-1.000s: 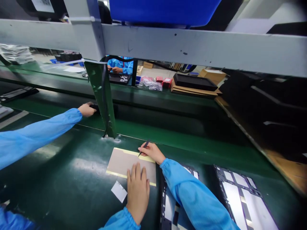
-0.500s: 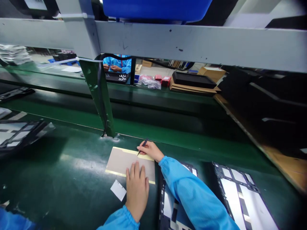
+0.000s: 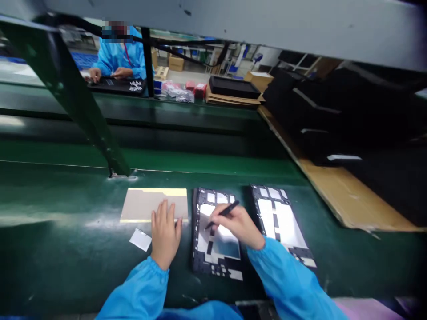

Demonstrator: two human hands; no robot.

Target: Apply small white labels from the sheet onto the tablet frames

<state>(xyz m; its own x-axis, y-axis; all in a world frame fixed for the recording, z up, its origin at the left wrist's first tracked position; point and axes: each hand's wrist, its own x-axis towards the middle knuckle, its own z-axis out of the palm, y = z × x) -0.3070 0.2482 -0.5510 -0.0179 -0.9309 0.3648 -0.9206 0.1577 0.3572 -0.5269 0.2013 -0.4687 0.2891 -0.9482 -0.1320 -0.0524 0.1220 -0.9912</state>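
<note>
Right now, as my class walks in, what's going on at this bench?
A person's left hand lies flat on a beige sheet with yellow edges, near a small white card. The right hand holds a slim dark tool, its tip over a dark-framed panel; whether it touches is unclear. A second panel lies to the right. Across the way, a co-worker's hands are at a black tray.

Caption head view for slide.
Left hand on beige sheet, right hand holding a slim black tool over a dark-framed panel.
</note>
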